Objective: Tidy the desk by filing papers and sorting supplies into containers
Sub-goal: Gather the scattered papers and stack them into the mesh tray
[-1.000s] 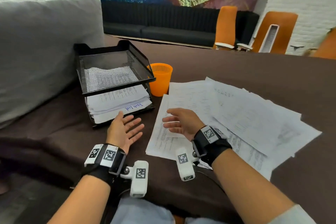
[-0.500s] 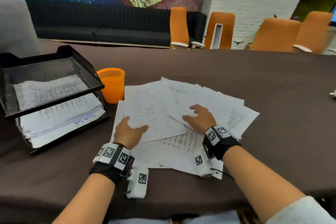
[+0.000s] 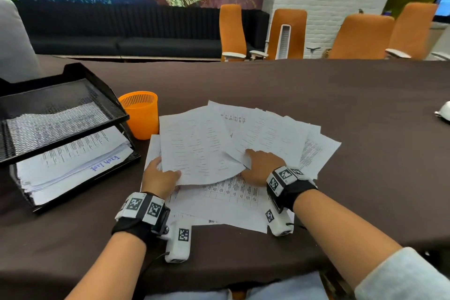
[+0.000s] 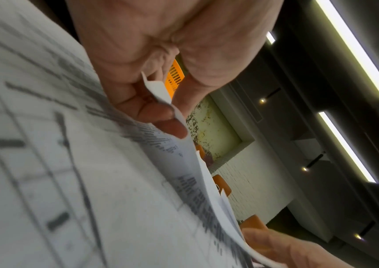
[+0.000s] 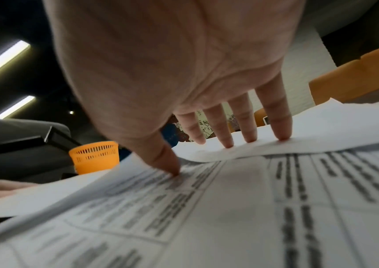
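Desk (image 3: 341, 109): a wide surface under dark brown cloth fills the middle of the head view; it is seen to carry every item of the task.

Two-tier black mesh letter tray (image 3: 60, 114): at the left edge of the frame. A thick stack of white printed sheets (image 3: 73, 165) has been filed in the lower tier, the top one marked in blue handwriting; in the upper tier only mesh can be made out.

Loose fan of white printed papers (image 3: 267, 134): spread at centre frame, overlapping and askew, just right of the tray. This heap is judged to be what is left to file.

Progress: part of the filing is judged done, going by the filled lower tier; the loose fan is not yet squared or lifted. No small supplies can be seen, so that half of the task cannot be assessed.

Left hand (image 3: 158, 178): at lower centre, clamped on the near-left corner of one sheet, thumb above and fingers (image 4: 160, 117) curled beneath.

Right hand (image 3: 261, 165): right of it, spread flat, fingertips (image 5: 282, 136) pressed onto the papers, nothing gripped.

Orange perforated plastic cup (image 3: 140, 114): upright between tray and papers, close to the sheets' far-left corner; it is judged likely to be brushed when sheets are carried to the tray.

Orange chairs (image 3: 360, 34): upper right, beyond the desk, well clear.
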